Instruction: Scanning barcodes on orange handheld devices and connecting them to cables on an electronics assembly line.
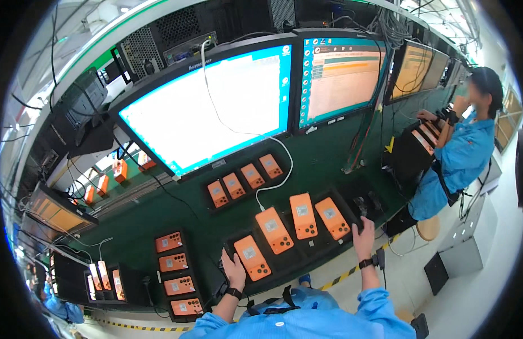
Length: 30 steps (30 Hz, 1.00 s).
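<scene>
A black tray [281,261] lies in front of me at the bench's near edge, holding several orange smartphones side by side, camera sides up. A white cable [291,164] runs down to the top of one phone [274,230]; beside it lies another phone [303,216], set slightly higher. My left hand [234,272] grips the tray's left end, next to the leftmost phone [252,257]. At the opposite end, my right hand [364,238] is closed round the tray's edge, close to the rightmost phone [333,218]. Some fingertips are hidden by the tray.
More trays of orange phones sit at the left [173,261] and below the monitors [244,182]. A bright monitor [216,107] and a second monitor [343,79] stand behind. Dark cables hang around. To the right, a co-worker in blue [465,152] sits by another tray of phones.
</scene>
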### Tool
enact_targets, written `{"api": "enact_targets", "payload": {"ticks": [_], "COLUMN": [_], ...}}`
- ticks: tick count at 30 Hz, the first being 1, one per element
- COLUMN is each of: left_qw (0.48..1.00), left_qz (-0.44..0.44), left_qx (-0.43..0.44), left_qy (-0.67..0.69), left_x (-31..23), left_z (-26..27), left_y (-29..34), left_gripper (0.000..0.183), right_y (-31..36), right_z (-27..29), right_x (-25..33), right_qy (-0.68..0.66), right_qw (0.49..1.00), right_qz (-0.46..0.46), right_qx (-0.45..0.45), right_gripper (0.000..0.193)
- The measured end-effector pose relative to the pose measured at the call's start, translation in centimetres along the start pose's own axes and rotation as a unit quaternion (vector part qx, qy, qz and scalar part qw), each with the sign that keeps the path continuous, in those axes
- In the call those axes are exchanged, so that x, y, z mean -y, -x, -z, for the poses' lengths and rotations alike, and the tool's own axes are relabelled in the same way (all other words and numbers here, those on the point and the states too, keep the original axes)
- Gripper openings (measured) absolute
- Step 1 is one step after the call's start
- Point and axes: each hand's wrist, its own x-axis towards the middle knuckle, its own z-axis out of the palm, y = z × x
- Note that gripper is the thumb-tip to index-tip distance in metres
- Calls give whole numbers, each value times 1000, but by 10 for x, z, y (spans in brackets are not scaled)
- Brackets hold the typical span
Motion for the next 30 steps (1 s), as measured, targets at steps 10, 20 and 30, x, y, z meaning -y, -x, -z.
{"api": "enact_targets", "payload": {"ticks": [10, 20, 30], "left_qw": [995, 983, 975], "left_qz": [43, 134, -185], "left_qx": [-11, 3, -16], "left_qy": [-93, -123, -122], "left_x": [-37, -59, -129], "left_z": [1, 6, -67], "left_y": [2, -2, -28], "left_gripper": [51, 52, 49], "right_y": [-43, -70, -105], "right_z": [-6, 7, -92], "right_x": [6, 18, 91], "right_qy": [105, 196, -64], "right_qw": [966, 920, 942], "right_qz": [-58, 14, 232], "right_qx": [230, 339, 234], "right_gripper": [42, 38, 36]}}
